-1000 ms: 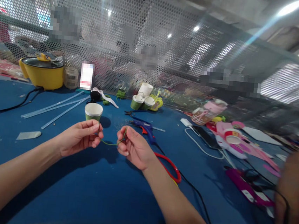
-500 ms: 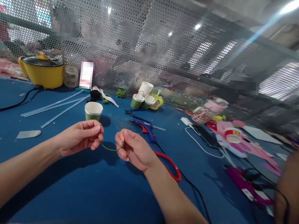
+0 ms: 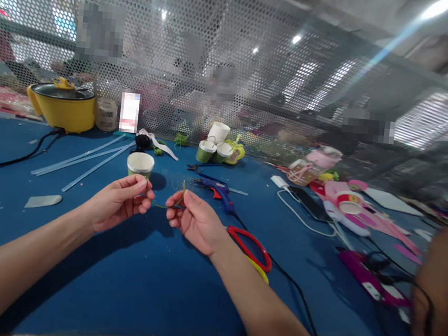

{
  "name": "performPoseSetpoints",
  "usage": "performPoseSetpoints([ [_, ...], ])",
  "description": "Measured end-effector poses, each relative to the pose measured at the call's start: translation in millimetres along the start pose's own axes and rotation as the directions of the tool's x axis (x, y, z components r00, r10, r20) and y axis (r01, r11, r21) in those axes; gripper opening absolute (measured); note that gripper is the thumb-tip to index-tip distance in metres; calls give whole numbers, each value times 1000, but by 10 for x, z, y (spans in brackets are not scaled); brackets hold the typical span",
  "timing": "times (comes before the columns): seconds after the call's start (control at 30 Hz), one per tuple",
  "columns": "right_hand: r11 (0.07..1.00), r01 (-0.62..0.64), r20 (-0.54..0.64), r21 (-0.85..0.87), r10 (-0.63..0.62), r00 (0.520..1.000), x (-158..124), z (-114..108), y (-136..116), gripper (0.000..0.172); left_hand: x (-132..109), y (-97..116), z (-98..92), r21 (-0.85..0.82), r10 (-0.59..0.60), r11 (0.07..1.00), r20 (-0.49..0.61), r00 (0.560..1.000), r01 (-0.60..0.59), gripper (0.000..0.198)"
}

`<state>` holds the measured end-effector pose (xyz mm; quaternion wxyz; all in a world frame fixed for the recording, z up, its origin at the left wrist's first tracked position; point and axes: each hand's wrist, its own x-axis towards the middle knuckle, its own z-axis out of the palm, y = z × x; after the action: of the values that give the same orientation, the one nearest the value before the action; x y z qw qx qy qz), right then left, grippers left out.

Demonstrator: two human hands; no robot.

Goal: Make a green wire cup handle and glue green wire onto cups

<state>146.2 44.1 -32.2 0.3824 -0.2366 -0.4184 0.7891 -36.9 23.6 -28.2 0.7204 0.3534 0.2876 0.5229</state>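
A short green cord [image 3: 160, 205] hangs between my two hands above the blue table. My left hand [image 3: 120, 200] pinches one end between thumb and forefinger. The other end is held by my right hand [image 3: 195, 218], and its tip points up past the fingertips. Just beyond my left hand stands a small paper cup [image 3: 140, 164] with a white rim and green wrapping; my fingers overlap its lower part in view. A blue glue gun [image 3: 218, 193] lies past my right hand, and scissors with red handles [image 3: 251, 250] lie partly under my right forearm.
Pliers [image 3: 208, 168] and more green-wrapped cups [image 3: 206, 151] sit farther back. Clear glue sticks [image 3: 97, 165] and a yellow electric pot [image 3: 65, 108] are at the left. A phone [image 3: 310, 204] with a white cable and pink pieces [image 3: 378, 214] lie at the right. Perforated metal [image 3: 263, 87] walls the back.
Both hands have risen slightly, and the right has moved a little left, closer to the other. The cord's end now sticks up from my right fingertips, and more of the scissors shows.
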Motion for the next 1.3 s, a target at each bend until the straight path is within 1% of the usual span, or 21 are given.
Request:
performPoseSetpoints([
  [0.1, 1000, 27, 2, -16, -27, 1000, -3, -5, 11, 19, -2, -18, 3, -2, -23, 1000, 14, 1000, 23, 8],
  [0.27, 998, 44, -13, -41, -44, 999, -8, -6, 24, 19, -15, -41, 7, 35, -68, 997, 87, 994, 65, 9],
  [0.47, 998, 43, -28, -43, -44, 999, -22, 16, 15, 21, -28, -51, 9, 49, -68, 997, 109, 992, 63, 9],
  [0.6, 999, 35, -44, -28, -36, 998, -31, 25, 6, 20, -29, -62, 28, 18, -51, 999, 117, 992, 49, 7],
  [0.73, 999, 43, -91, -5, -43, 995, -16, 2, -19, 21, -14, -87, 24, -34, -39, 999, 89, 995, 42, 7],
  [0.9, 998, 62, -146, 19, -59, 987, 9, -40, -41, 22, 18, -115, -9, -65, -74, 995, 36, 997, 76, 14],
  [1.0, 998, 64, -138, 21, -61, 989, 12, -38, -31, 21, 28, -126, -13, -80, -73, 994, 26, 997, 75, 10],
  [1.17, 998, 69, -76, 3, -69, 995, 7, -2, -9, 20, 24, -123, -3, -88, -47, 995, -1, 999, 46, 12],
  [1.3, 996, 68, -86, -51, -72, 994, 7, 0, 4, 17, 26, -125, -4, -89, -35, 995, -10, 999, 34, 11],
])
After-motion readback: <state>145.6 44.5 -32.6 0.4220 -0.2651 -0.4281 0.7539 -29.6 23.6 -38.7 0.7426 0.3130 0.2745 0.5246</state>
